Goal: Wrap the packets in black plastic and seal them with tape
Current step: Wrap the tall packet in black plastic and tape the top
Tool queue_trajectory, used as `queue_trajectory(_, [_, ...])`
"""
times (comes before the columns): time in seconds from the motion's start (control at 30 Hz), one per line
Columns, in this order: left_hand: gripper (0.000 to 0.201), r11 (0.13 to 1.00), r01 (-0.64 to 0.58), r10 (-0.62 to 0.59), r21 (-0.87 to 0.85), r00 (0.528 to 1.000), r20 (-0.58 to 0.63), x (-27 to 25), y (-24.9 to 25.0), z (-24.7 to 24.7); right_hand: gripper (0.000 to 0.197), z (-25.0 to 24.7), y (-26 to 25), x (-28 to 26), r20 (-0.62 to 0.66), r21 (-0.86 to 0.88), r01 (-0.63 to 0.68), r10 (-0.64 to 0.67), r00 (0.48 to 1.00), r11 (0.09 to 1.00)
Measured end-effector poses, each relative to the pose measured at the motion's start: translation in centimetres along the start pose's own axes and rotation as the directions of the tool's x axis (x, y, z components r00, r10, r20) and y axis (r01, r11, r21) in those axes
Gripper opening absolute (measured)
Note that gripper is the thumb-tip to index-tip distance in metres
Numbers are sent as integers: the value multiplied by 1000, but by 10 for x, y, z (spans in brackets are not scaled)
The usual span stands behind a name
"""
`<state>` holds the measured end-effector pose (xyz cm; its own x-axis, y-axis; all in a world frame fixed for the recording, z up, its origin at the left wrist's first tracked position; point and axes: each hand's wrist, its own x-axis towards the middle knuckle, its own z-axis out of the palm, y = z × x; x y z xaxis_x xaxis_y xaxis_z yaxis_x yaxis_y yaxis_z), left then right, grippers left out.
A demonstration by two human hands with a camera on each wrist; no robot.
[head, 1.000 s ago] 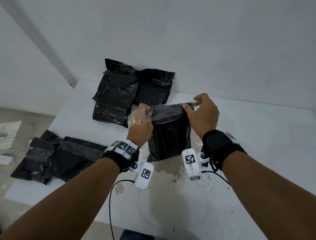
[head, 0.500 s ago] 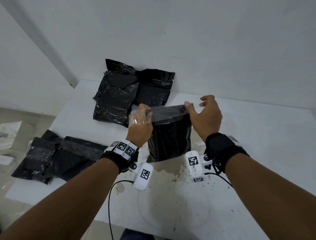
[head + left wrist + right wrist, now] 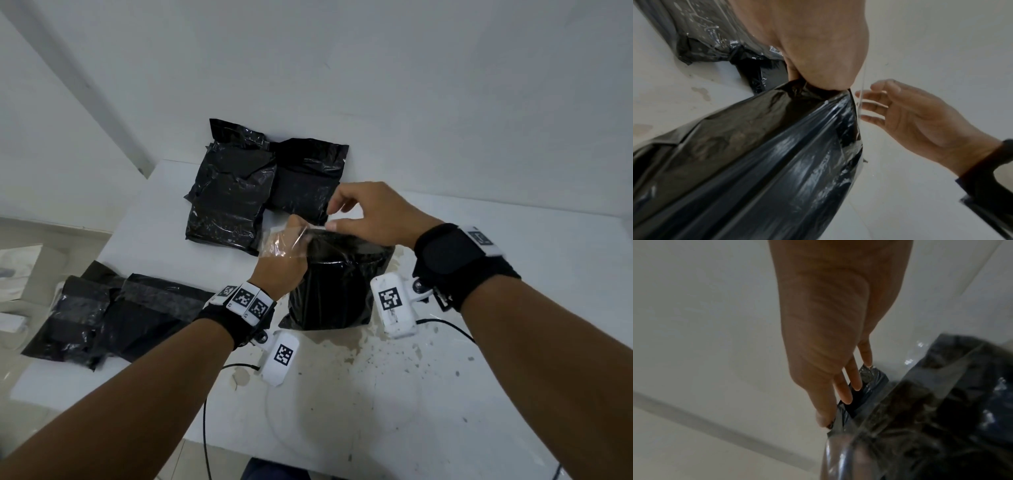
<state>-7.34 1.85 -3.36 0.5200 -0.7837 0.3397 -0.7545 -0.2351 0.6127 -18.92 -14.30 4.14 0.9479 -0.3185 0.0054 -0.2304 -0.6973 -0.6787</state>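
Note:
A packet wrapped in black plastic (image 3: 335, 291) stands upright on the white table (image 3: 496, 377). My left hand (image 3: 291, 250) grips its top left corner, fingers curled into the plastic (image 3: 756, 162). A strip of clear tape (image 3: 284, 243) runs along the packet's top edge and drapes over my left knuckles. My right hand (image 3: 337, 216) hovers over that top edge close to the left hand, its fingers (image 3: 873, 105) straight and touching the tape (image 3: 861, 100). The right wrist view shows those fingers (image 3: 846, 394) extended beside the tape (image 3: 869, 426) and the packet (image 3: 951, 402).
Two wrapped black packets (image 3: 233, 198) (image 3: 308, 178) lie at the back against the wall. More taped black bundles (image 3: 113, 315) sit at the table's left edge. The tabletop near me is stained, and a cable (image 3: 205, 428) hangs off its front. White items (image 3: 17, 270) lie on the floor at left.
My right hand let go of the packet's right top corner and moved left along the top edge to the left hand. The left hand kept its grip.

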Motion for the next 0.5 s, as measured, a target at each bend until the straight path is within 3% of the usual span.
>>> queue_trajectory(0.07, [25,998,40,-36,-49,996,84,-3,-1,2,25,9,-13,7,12,51,23,-24,1000,998])
queue_trajectory(0.2, [33,992,-80,49,100,957,286,-15,-15,16,25,26,-42,26,68,-22,97,-95,993,995])
queue_trajectory(0.33, [34,986,-77,36,149,964,264,-10,-7,15,39,36,-55,40,225,-261,52,8,974,964])
queue_trajectory(0.37, [35,974,-132,76,184,955,287,-11,-6,16,45,38,-56,42,264,-296,40,42,964,954])
queue_trajectory(0.43, [36,908,-274,181,317,938,295,-13,-7,15,47,41,-56,45,282,-270,11,68,957,963])
queue_trajectory(0.5, [38,888,-302,202,347,933,296,-12,-10,10,39,35,-52,43,175,-119,-67,88,981,991])
